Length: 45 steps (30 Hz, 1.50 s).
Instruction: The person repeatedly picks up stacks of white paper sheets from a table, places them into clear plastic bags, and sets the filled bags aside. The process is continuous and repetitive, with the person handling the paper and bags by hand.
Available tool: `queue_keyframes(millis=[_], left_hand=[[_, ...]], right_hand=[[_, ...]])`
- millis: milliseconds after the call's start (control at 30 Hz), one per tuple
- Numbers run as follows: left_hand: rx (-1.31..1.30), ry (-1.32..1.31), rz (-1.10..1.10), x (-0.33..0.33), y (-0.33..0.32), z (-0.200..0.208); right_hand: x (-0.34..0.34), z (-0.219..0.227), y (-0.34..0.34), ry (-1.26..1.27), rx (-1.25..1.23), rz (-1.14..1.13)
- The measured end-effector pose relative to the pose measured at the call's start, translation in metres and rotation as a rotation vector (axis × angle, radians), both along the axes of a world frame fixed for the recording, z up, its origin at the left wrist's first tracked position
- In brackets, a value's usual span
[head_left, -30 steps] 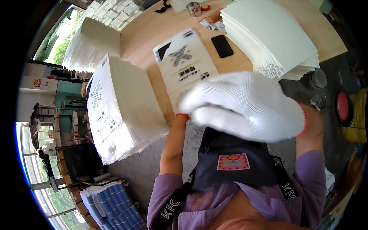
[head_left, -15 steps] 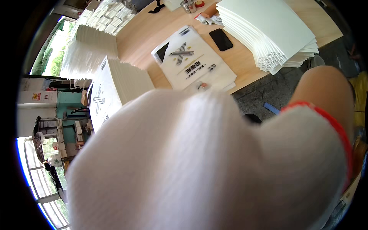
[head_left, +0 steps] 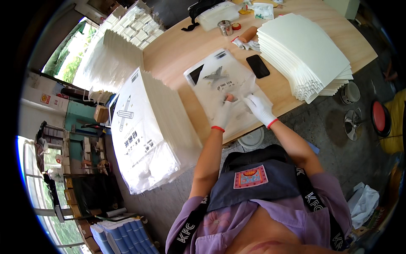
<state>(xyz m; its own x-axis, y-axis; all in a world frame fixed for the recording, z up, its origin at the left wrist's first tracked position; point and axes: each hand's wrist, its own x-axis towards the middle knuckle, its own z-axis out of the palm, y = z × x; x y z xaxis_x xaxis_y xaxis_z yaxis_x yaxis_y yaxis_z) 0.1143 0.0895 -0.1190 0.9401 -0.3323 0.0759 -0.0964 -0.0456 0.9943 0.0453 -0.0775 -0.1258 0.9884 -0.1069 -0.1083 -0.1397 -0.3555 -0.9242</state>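
So we've got both gloved hands at the bag (head_left: 215, 92), which lies on the surface (head_left: 167, 53) right up by the near edge, between the two big piles. Our left hand (head_left: 223, 113) is on the part of the bag closest to us, and our right hand (head_left: 259, 109) is just beside it, fingers bent over the bag's right side. Honestly we can't tell if either grip is pinching anything or just resting there, too small to make out. The phone (head_left: 258, 66) lies just right of the bag, then the sheets (head_left: 306, 53) are piled by the near edge toward the right corner. The packed stack (head_left: 158, 127) sits at the left edge, and the tin (head_left: 225, 28) is back toward the far edge.
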Motion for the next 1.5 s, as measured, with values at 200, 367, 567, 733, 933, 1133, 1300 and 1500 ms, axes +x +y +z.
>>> queue_keyframes(millis=[200,367,567,733,933,1133,1300,1500], left_hand=[[-0.344,0.185,-0.059,0.003,0.006,0.057],[0.247,-0.073,-0.163,-0.054,-0.055,0.106],[0.459,-0.597,-0.431,-0.135,-0.057,0.119],[0.256,-0.808,-0.413,-0.12,-0.079,0.102],[0.0,0.017,-0.222,-0.069,-0.075,0.071],[-0.08,-0.033,-0.472,-0.048,-0.125,0.062],[-0.101,0.236,-0.639,-0.056,-0.169,0.102],[-0.299,0.626,-0.335,-0.048,-0.153,0.096]], right_hand=[[-0.043,-0.008,-0.062,0.271,-0.314,0.073],[-0.021,-0.006,-0.025,-0.23,-0.09,0.0],[-0.003,0.0,0.001,-0.266,-0.423,0.264],[-0.042,0.039,-0.039,-0.366,-0.475,0.264],[-0.119,0.125,-0.143,-0.812,-1.134,-0.177],[-0.119,0.135,-0.247,-0.598,-1.316,-0.079],[-0.109,0.169,-0.236,-0.802,-1.473,-0.056],[-0.154,0.19,-0.121,-0.579,-0.769,0.139]])
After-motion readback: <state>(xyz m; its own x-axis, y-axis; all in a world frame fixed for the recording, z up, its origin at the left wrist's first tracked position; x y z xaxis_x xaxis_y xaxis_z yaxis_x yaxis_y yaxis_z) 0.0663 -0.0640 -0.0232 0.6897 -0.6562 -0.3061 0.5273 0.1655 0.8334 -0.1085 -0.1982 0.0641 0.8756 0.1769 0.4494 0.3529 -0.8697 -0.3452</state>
